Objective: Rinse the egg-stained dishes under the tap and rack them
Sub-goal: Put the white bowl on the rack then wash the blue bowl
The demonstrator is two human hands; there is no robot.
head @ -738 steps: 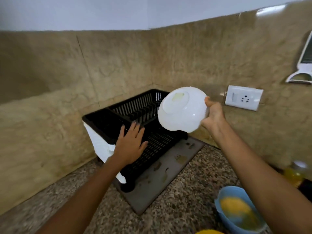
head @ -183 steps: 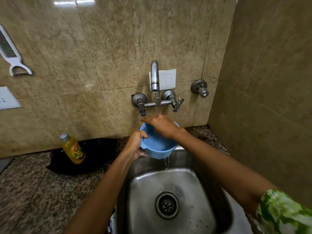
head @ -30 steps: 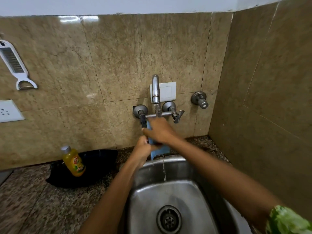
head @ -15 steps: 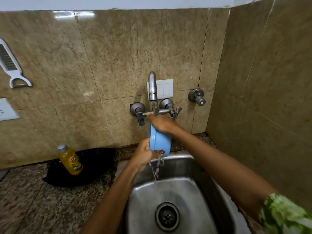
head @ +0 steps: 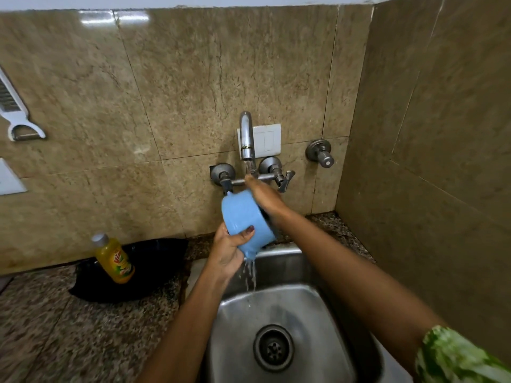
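Change noted against half a second ago: the blue bowl (head: 244, 221) is tipped further, its outer wall and base now facing the camera, its mouth turned to the right and away. Water pours off its low edge in a broken stream into the sink (head: 290, 305). A second ago the bowl sat higher, edge-on just under the tap (head: 247, 139).

Reading: the rinse water is being emptied out. Judgement only: the rinse of this bowl is near its end, and racking is what remains. The rack is not in view. Whether any egg residue stays inside cannot be told, since the interior faces away.

Grip, left hand (head: 229, 251): cups the bowl from below and from the near side, thumb laid across the blue wall, fingers wrapped underneath. It carries the weight.

Grip, right hand (head: 264, 196): lies at the bowl's upper right, at the mouth, fingers fairly straight and reaching toward the spout. It appears to rub or steady the rim; whether the fingers go inside is hidden.

Position: the bowl sits between the two hands, above the far edge of the sink, just below the tap's crossbar.

Also on the worktop (head: 83, 327), left: a yellow bottle (head: 114, 259) standing on a black cloth (head: 154, 268).
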